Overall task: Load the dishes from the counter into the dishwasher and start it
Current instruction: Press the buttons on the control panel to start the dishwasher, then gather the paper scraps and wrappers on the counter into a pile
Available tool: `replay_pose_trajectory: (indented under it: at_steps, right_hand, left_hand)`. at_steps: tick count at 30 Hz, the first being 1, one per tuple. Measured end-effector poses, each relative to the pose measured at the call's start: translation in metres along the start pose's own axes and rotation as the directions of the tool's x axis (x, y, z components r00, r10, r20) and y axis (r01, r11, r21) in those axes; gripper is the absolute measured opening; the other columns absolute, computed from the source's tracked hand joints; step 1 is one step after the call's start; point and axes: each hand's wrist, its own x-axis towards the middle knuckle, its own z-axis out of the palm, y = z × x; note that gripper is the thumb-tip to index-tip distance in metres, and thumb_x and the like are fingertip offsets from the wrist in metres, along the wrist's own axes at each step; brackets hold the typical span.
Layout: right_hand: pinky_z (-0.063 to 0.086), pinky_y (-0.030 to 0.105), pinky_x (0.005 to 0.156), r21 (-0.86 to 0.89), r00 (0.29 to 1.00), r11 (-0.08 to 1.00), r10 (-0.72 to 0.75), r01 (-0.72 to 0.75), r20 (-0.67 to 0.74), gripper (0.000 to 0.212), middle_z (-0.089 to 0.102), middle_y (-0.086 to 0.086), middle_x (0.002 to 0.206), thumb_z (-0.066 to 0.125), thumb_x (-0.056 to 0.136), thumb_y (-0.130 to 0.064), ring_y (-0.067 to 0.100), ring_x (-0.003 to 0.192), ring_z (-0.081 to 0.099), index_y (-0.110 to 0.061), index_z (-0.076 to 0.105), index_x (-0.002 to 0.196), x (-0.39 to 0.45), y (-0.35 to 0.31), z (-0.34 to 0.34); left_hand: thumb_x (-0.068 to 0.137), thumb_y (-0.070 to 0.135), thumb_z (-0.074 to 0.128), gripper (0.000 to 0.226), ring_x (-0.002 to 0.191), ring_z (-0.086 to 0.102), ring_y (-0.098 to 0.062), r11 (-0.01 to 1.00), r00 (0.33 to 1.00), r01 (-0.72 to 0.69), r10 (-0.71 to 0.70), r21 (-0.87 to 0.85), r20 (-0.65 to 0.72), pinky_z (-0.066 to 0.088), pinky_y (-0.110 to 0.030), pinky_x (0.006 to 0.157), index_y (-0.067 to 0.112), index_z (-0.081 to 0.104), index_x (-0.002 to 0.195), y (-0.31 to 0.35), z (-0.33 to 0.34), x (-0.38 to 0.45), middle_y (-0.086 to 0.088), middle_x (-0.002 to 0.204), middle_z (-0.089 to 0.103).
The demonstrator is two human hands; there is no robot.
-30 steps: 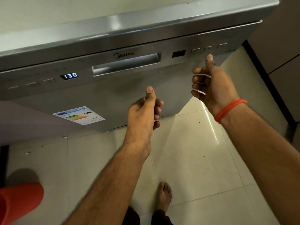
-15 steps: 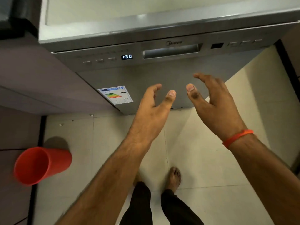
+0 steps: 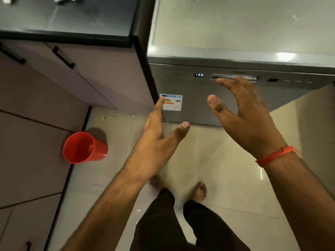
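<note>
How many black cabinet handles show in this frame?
3. One at the far left under the counter, one right of it on the next door, one partly cut off at the bottom left. Others may lie outside the frame.

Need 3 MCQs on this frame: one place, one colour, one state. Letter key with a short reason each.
1. Where does the cup stand?
A. on the dishwasher top
B. on the floor by the cabinet
C. in the left hand

2. What colour is the band on the right wrist?
A. orange-red
B. blue
C. white

3. What is the state of the dishwasher door?
A. wide open
B. taken off
C. closed, display lit

Key:
1 B: the cup stands upright on the tiles beside the cabinet.
2 A: an orange-red thread band circles the right wrist.
3 C: the door sits flush and the display reads 130; the left hand and right hand are open, holding nothing.
</note>
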Motion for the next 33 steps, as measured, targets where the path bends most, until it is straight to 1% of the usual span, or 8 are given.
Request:
replay_pose_trajectory:
  at_steps: [2, 7, 13, 17, 24, 28, 31, 33]
  right_hand:
    - [0.021, 0.042, 0.121, 0.008, 0.999, 1.000, -0.028, 0.028, 0.034, 0.059, 0.027, 0.003, 0.163, 0.049, 0.098, -0.056, 0.022, 0.152, 0.018, -0.031, 0.040, 0.151, -0.006, -0.027, -0.002]
    - [0.015, 0.033, 0.118, 0.028, 0.988, 0.992, -0.123, 0.121, 0.092, 0.059, 0.022, -0.001, 0.165, 0.048, 0.096, -0.059, 0.017, 0.153, 0.015, -0.035, 0.040, 0.150, -0.015, -0.096, -0.001]
    - [0.017, 0.036, 0.124, 0.057, 0.973, 0.977, -0.210, 0.206, 0.098, 0.055, 0.027, -0.001, 0.162, 0.052, 0.093, -0.060, 0.013, 0.152, 0.016, -0.039, 0.046, 0.144, -0.013, -0.165, 0.015]
    - [0.017, 0.037, 0.123, 0.070, 0.958, 0.968, -0.249, 0.242, 0.141, 0.067, 0.022, -0.004, 0.164, 0.043, 0.084, -0.069, 0.013, 0.153, 0.013, -0.043, 0.042, 0.146, -0.001, -0.204, 0.028]
    - [0.021, 0.038, 0.122, 0.109, 0.942, 0.949, -0.310, 0.297, 0.130, 0.074, 0.022, -0.006, 0.163, 0.040, 0.080, -0.072, 0.014, 0.152, 0.016, -0.042, 0.040, 0.147, 0.029, -0.259, 0.049]
    - [0.017, 0.027, 0.116, 0.110, 0.928, 0.933, -0.354, 0.342, 0.114, 0.065, 0.027, -0.005, 0.161, 0.047, 0.088, -0.063, 0.012, 0.150, 0.019, -0.037, 0.041, 0.147, 0.060, -0.278, 0.066]
    - [0.023, 0.039, 0.122, 0.144, 0.931, 0.930, -0.353, 0.338, 0.090, 0.059, 0.029, 0.000, 0.161, 0.053, 0.094, -0.059, 0.015, 0.151, 0.020, -0.037, 0.042, 0.147, 0.097, -0.284, 0.087]
    - [0.026, 0.047, 0.122, 0.160, 0.935, 0.934, -0.339, 0.320, 0.106, 0.059, 0.029, 0.001, 0.160, 0.056, 0.094, -0.057, 0.017, 0.151, 0.021, -0.037, 0.041, 0.148, 0.123, -0.284, 0.103]
  left_hand:
    - [0.093, 0.052, 0.062, 0.088, 0.144, 0.020, 0.004, 1.000, 0.999, -0.009, 0.009, -0.017, -0.036, 0.026, -0.033, 0.119, 0.051, 0.003, 0.158, 0.005, -0.021, -0.020, 0.021, 0.166, 0.013]
    - [0.077, 0.069, 0.058, 0.098, 0.154, 0.018, -0.010, 0.999, 0.996, 0.009, -0.013, -0.047, -0.094, 0.027, -0.054, 0.123, 0.058, 0.001, 0.155, 0.020, -0.072, -0.057, 0.019, 0.169, 0.007]
    - [0.081, 0.064, 0.058, 0.093, 0.152, 0.026, -0.014, 0.996, 0.990, -0.049, 0.038, -0.074, -0.137, 0.029, -0.049, 0.122, 0.063, -0.002, 0.152, 0.020, -0.131, -0.079, 0.013, 0.170, 0.009]
    - [0.082, 0.066, 0.060, 0.089, 0.154, 0.021, -0.016, 0.991, 0.978, -0.086, 0.064, -0.106, -0.197, 0.027, -0.051, 0.123, 0.071, -0.002, 0.147, 0.009, -0.171, -0.075, 0.014, 0.170, 0.009]
    - [0.089, 0.061, 0.064, 0.089, 0.155, 0.005, 0.000, 0.975, 0.935, -0.216, 0.192, -0.049, -0.300, 0.023, -0.050, 0.125, 0.063, 0.001, 0.153, -0.001, -0.230, -0.050, 0.032, 0.165, 0.000]
    - [0.090, 0.058, 0.065, 0.091, 0.155, 0.005, -0.003, 0.974, 0.919, -0.227, 0.206, -0.025, -0.337, 0.019, -0.049, 0.126, 0.063, -0.001, 0.152, -0.001, -0.257, -0.026, 0.029, 0.166, -0.002]
    - [0.093, 0.055, 0.064, 0.094, 0.154, -0.006, 0.000, 0.972, 0.912, -0.227, 0.231, 0.052, -0.339, 0.010, -0.033, 0.121, 0.053, -0.006, 0.157, -0.002, -0.275, 0.005, 0.022, 0.168, -0.005]
    - [0.093, 0.054, 0.064, 0.097, 0.154, -0.009, -0.001, 0.975, 0.918, -0.203, 0.222, 0.093, -0.328, 0.009, -0.031, 0.118, 0.047, -0.007, 0.159, -0.004, -0.286, 0.028, 0.015, 0.170, -0.004]
